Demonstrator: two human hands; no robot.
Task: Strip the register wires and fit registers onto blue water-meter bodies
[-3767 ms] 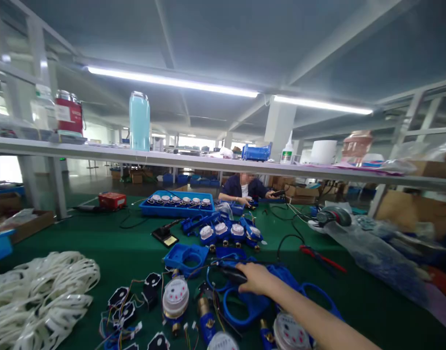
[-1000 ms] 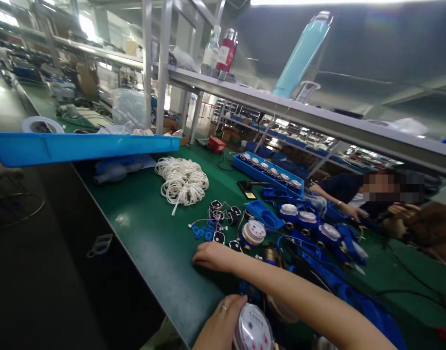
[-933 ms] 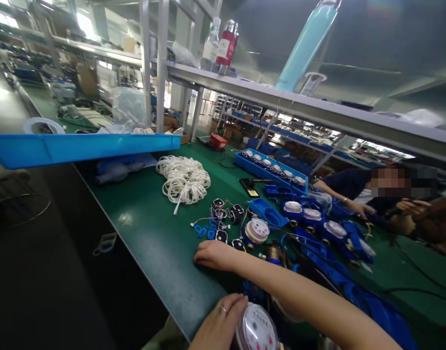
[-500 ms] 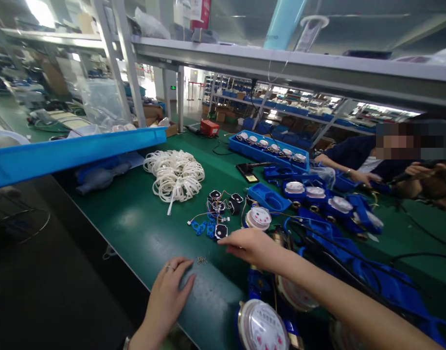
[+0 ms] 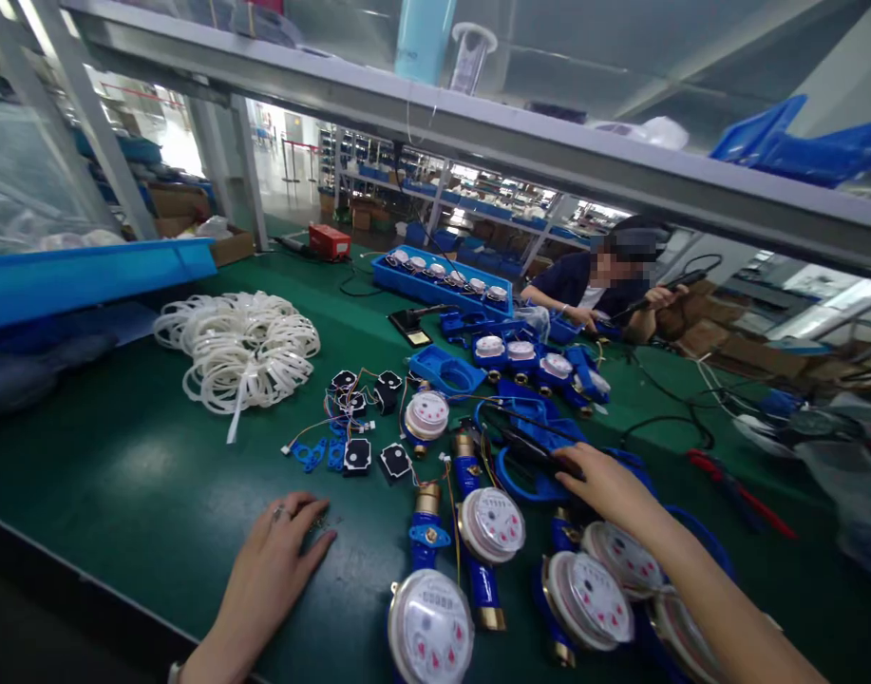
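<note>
left hand [image 5: 282, 560]: lying flat, palm down, fingers spread on the green mat [image 5: 122, 475], gripping nothing, ring showing on one finger. fingertips resting right by a few tiny screws [image 5: 322, 521], sitting at about 1 o'clock from the hand.

right hand [image 5: 606, 484]: reaching out over the blue parts, fingers curling onto a dark handled tool [image 5: 527, 446] lying across a blue ring cover [image 5: 527, 475]. looking like a loose grasp, but can't tell for sure how tight it's closing.

dark handled tool: lying at 11 o'clock from the right hand, well apart from the left one.

water meters [image 5: 492, 522]: sitting dial-up between the two hands and toward 6 o'clock, white faces, blue bodies, brass ends. one more white dial [image 5: 426, 414] sitting farther out around 12 o'clock.

small black boards [image 5: 356, 456]: scattered at 12 o'clock from the left hand, thin coloured wires trailing off them.

white rings [image 5: 242, 351]: piling up in a loose heap at 11 o'clock, well apart from both hands.

blue tray [image 5: 407, 277]: sitting far back at 12 o'clock, holding a row of meters.

other person [image 5: 592, 290]: sitting across the bench at 1 o'clock, holding a dark tool, hands busy over there.

red pliers [image 5: 734, 484]: lying at 3 o'clock from the right hand.
</note>
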